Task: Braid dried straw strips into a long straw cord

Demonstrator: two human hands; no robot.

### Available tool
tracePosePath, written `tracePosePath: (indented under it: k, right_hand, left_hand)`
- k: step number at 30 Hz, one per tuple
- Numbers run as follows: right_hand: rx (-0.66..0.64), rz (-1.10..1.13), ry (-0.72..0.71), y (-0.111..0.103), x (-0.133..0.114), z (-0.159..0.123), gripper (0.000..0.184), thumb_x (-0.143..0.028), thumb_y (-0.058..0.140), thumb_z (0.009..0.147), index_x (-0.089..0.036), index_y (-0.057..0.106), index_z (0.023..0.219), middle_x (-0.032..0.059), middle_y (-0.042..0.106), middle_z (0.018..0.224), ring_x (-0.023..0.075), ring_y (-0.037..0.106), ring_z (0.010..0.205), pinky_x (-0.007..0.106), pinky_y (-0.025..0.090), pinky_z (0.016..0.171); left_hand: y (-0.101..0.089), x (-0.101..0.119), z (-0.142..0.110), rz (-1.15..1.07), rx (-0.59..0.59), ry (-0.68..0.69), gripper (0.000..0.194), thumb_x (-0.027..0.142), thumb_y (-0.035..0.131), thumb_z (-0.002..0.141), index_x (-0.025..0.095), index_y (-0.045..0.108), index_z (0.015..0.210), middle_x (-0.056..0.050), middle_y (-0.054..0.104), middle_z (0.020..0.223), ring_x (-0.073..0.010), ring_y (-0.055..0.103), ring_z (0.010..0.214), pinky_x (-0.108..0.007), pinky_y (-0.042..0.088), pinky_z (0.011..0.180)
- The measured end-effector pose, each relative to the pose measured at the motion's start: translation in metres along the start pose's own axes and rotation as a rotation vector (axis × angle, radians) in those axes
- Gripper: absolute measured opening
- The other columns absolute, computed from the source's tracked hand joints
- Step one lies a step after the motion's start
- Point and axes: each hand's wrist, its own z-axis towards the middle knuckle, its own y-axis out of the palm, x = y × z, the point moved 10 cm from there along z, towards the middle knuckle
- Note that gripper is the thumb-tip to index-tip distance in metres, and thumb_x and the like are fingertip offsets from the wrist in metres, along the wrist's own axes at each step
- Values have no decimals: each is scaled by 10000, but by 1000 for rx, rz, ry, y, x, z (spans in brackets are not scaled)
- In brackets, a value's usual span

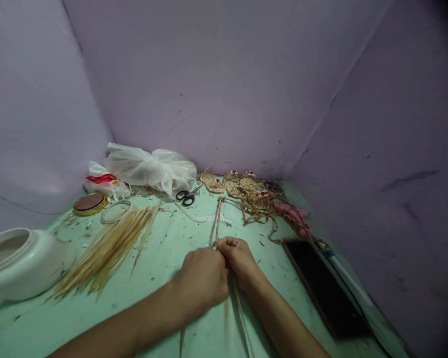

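Note:
A thin braided cord [218, 219] of tan fibre runs away from my fingers across the pale green surface and bends right towards a heap of braid. My left hand [203, 276] is closed at its near end, the back of the hand hiding most of the fingers. Beside it, touching, my right hand [239, 256] pinches the same cord between thumb and fingers. Long loose fibre strands [242, 318] trail from under both hands towards me. Left of the hands lies a fanned bundle of dry straw-coloured strips [110, 248].
At the back are coiled braid discs [231, 185] with red beads, black-handled scissors [187, 198] and a white plastic bag [153, 169]. A white pot [37, 263], round tin [89, 204] and pale ring [115, 212] stand left. Right lies a dark flat rectangle [326, 288]. Walls [224, 89] enclose three sides.

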Motion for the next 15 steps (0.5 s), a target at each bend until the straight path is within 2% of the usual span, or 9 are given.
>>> tracePosePath:
  k: [1,2,3,4,5,7,9,12,15]
  right_hand:
    - [-5,-18,6,-1,1,0,51,-180,507,505,-142,476,494,-53,425,391,37,305,357,181,201,381]
    - [-12,-37,11,-1,1,0,60,-188,509,518,-141,475,500,-66,393,375,28,268,337,181,164,368]
    - [-24,-54,13,-1,1,0,72,-195,511,530,-142,471,501,-75,363,361,22,236,322,184,130,361]
    - [-39,-66,10,0,1,0,86,-202,511,539,-143,465,497,-81,338,349,19,213,312,188,105,358]
    - [-54,-71,6,1,0,0,99,-209,511,546,-144,459,493,-82,328,343,18,209,307,191,93,356]
    - [-88,-74,-1,4,-2,-1,111,-222,514,556,-146,458,499,-68,370,350,25,250,308,192,102,355]
    - [-115,-87,-12,5,-5,-2,124,-236,523,567,-144,462,510,-49,432,382,30,288,320,190,118,357]
    - [-156,-146,-32,5,-7,-2,143,-246,544,576,-141,468,516,-56,438,402,22,259,326,189,114,360]
    - [-201,-283,-96,4,-8,2,132,-239,546,592,-132,502,529,-66,418,398,22,230,339,186,126,367]
  left_hand:
    - [-14,-6,4,10,64,-25,203,265,484,681,125,629,667,-130,601,662,-236,564,682,-303,366,620]
    - [-33,-11,8,-47,185,-27,214,274,473,692,125,625,677,-113,600,659,-209,559,657,-282,366,596]
    - [-43,-19,12,-166,238,-49,200,261,482,680,124,623,718,-89,600,661,-170,549,601,-253,361,555]
    - [-41,-29,19,-311,194,-95,198,248,494,662,120,617,751,-62,592,633,-129,517,511,-229,344,498]
    - [-27,-38,25,-469,69,-156,200,244,484,659,114,605,752,-42,578,592,-100,470,425,-214,315,438]
    - [7,-40,31,-726,-210,-204,181,244,483,648,95,581,681,-21,540,515,-67,408,351,-192,279,378]
    - [30,-37,31,-882,-367,-219,156,235,500,627,90,556,612,-7,511,471,-55,404,342,-175,283,360]
    - [34,-38,33,-909,-341,-203,118,206,518,599,96,539,561,11,481,425,-54,405,332,-163,281,337]
    - [26,-44,33,-726,-239,-223,122,174,498,583,116,505,476,22,420,332,-64,349,276,-179,237,304]
